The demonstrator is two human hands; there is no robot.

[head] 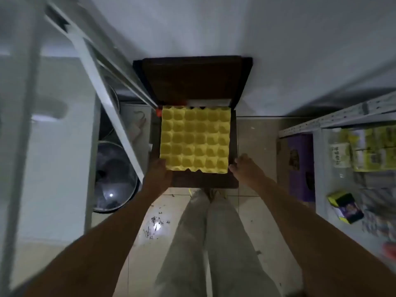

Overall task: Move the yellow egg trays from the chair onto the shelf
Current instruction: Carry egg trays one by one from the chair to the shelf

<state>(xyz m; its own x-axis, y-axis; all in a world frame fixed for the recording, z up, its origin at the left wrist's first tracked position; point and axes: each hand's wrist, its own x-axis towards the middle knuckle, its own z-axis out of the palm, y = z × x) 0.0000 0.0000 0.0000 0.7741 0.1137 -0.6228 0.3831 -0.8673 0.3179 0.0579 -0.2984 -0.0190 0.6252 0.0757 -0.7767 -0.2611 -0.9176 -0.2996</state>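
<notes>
A yellow egg tray (196, 138), possibly a stack, lies flat on the seat of a dark wooden chair (195, 82) straight ahead of me. My left hand (159, 171) is at the tray's near left corner and touches its edge, fingers hidden under it. My right hand (244, 168) is at the near right corner, fingertips against the tray's side. How tightly either hand holds the tray is too blurred to tell. A grey metal shelf (334, 123) stands to my right.
The shelf on the right carries boxes and a small yellow-black box (345, 207). A purple carton (301, 166) sits on the floor beside it. A white metal frame (102, 86) and a glass pot lid (115, 176) are on the left. My legs stand on tiled floor.
</notes>
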